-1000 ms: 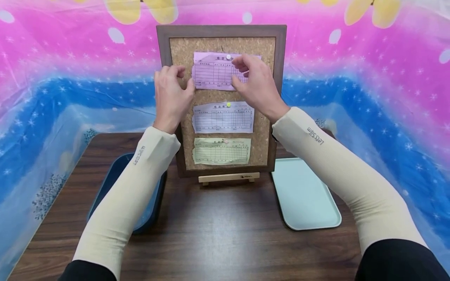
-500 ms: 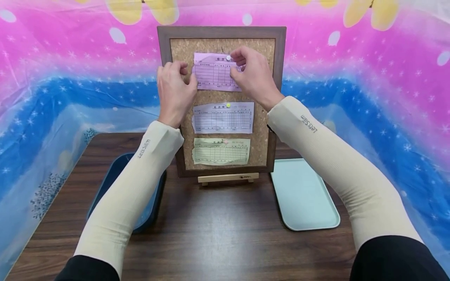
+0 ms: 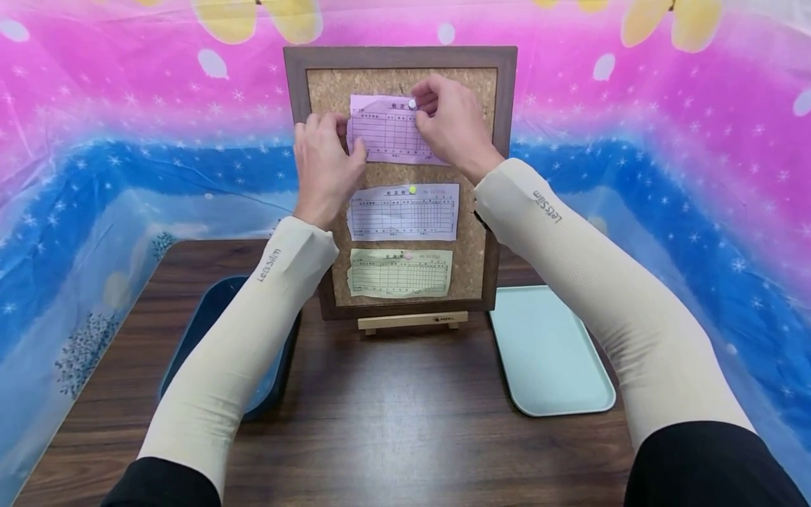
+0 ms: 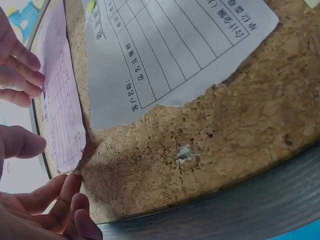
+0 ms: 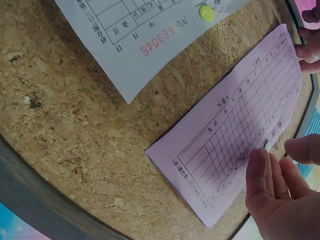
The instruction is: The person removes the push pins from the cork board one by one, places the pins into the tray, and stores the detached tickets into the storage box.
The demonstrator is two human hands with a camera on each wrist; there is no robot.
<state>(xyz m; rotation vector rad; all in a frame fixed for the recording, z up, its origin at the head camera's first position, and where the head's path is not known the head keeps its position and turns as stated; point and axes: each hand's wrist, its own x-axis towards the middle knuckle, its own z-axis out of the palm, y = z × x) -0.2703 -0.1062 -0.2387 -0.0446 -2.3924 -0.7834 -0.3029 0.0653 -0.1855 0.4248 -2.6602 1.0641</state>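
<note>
A pink slip [image 3: 383, 134] is fixed to the upper part of the corkboard by a white pin [image 3: 412, 104]. At its left end is my left hand [image 3: 326, 165], fingers bent loosely; in the left wrist view, the left hand [image 4: 47, 210] has fingertips against the slip's edge [image 4: 67, 145]. My right hand [image 3: 459, 127] has thumb and fingertips apart beside the white pin. From the right wrist view, the right hand [image 5: 285, 195] hovers over or lightly touches the pink slip [image 5: 220, 140]; contact is unclear.
Below, a white slip [image 3: 402, 215] with a yellow-green pin [image 3: 412, 189] and a green slip [image 3: 399, 274] hang on the board. Its brown frame [image 3: 503, 105] stands on a wooden easel [image 3: 412, 321]. A dark blue tray [image 3: 190, 338] lies left, a pale green tray [image 3: 551, 352] right.
My left hand has moved right onto the pink slip's left end. The right hand has shifted slightly up and left, its fingertips now around the white pin's level.
</note>
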